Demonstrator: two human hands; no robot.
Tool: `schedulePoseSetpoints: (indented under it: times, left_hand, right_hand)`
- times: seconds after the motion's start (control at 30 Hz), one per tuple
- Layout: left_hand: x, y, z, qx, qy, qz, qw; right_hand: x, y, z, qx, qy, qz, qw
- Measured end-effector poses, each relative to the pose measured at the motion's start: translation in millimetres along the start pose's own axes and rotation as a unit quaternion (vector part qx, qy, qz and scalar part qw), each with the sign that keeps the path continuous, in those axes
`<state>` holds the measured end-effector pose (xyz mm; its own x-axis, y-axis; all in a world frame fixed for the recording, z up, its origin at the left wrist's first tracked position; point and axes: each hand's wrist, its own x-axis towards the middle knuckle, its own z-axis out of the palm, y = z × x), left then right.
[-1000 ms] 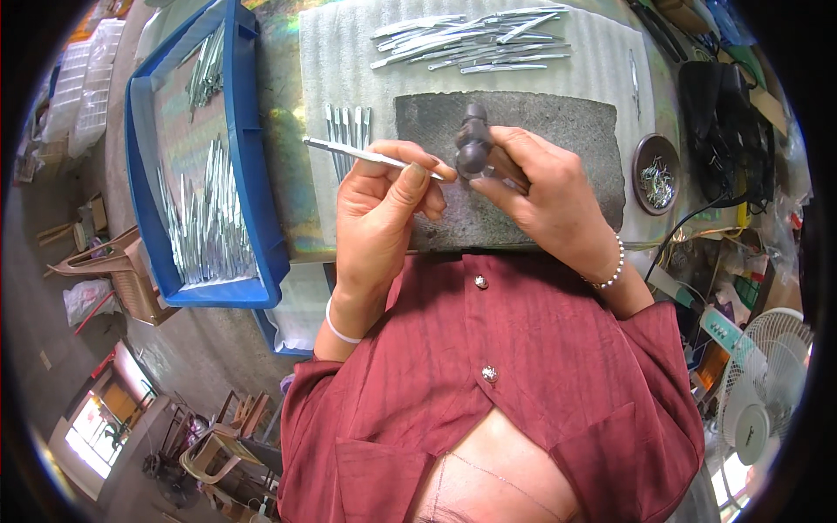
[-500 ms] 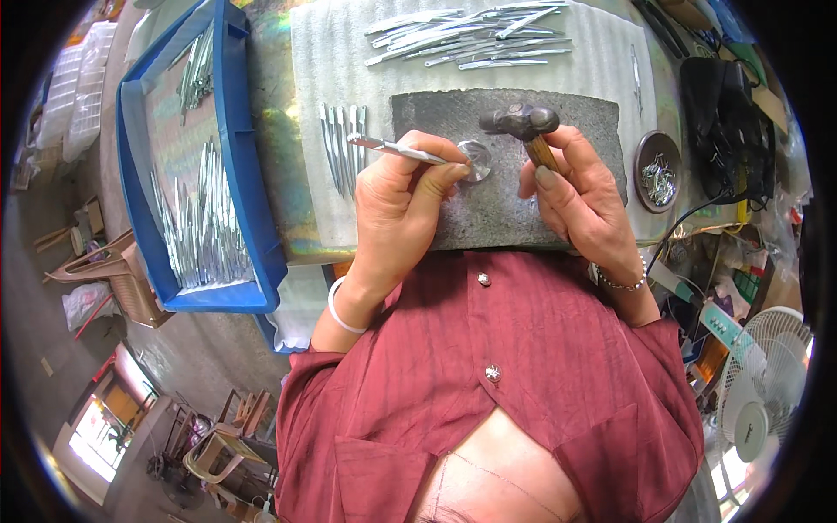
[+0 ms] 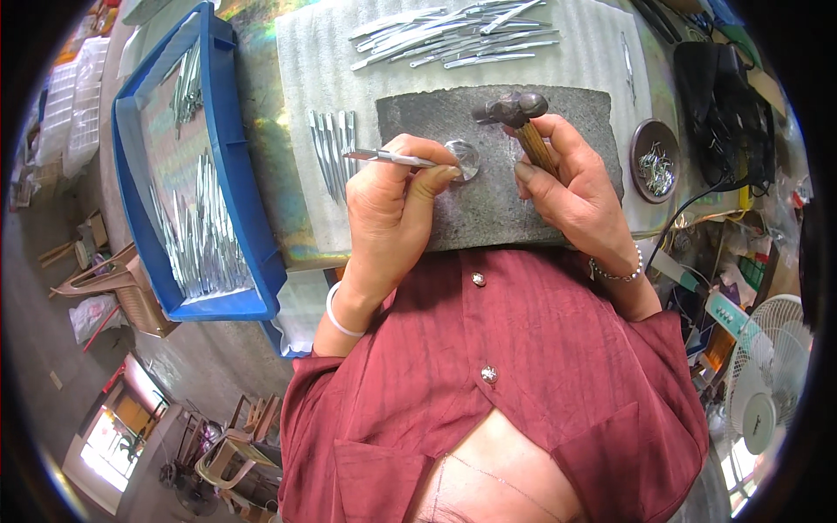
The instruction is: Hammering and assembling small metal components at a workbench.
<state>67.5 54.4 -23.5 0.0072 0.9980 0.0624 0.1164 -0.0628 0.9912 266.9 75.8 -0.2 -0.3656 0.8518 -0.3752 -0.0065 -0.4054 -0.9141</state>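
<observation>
My left hand [image 3: 390,199] is pinched round a slim silvery metal piece [image 3: 373,155], shaped like a small knife handle. One end points left; the other disappears between thumb and fingertips beside a round shiny metal disc [image 3: 465,162]. The disc rests on a dark grey slab [image 3: 514,213]. In my right hand [image 3: 577,185] is a ball-peen hammer [image 3: 513,111], gripped by its wooden handle close to the head. The hammer head hangs over the slab, right of the disc and apart from it. Several similar metal pieces [image 3: 330,152] lie in a row left of the slab.
More metal pieces [image 3: 458,37] are heaped on white foam sheet [image 3: 305,78] beyond the slab. A blue tray [image 3: 234,131] at left holds many others. On the right are a round dark dish [image 3: 643,179] of tiny metal parts, a black bag [image 3: 724,113] and a fan [image 3: 767,375].
The view has shifted slightly, moving the bench things a little left. My right-hand fingers have moved slightly on the hammer handle. Both hands keep their holds.
</observation>
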Motion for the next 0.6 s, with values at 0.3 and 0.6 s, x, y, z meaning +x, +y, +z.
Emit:
schedulePoseSetpoints:
  times: [0.3, 0.6]
  left_hand:
    - [2.4, 2.5, -0.8, 0.039, -0.008, 0.021, 0.999]
    - [2.0, 3.1, 4.6, 0.222, -0.015, 0.180, 0.958]
  right_hand:
    - [-1.3, 4.0, -1.9, -0.034, 0.001, -0.013, 0.999]
    - [-4.7, 6.1, 2.1, 0.028, -0.020, -0.104, 0.994]
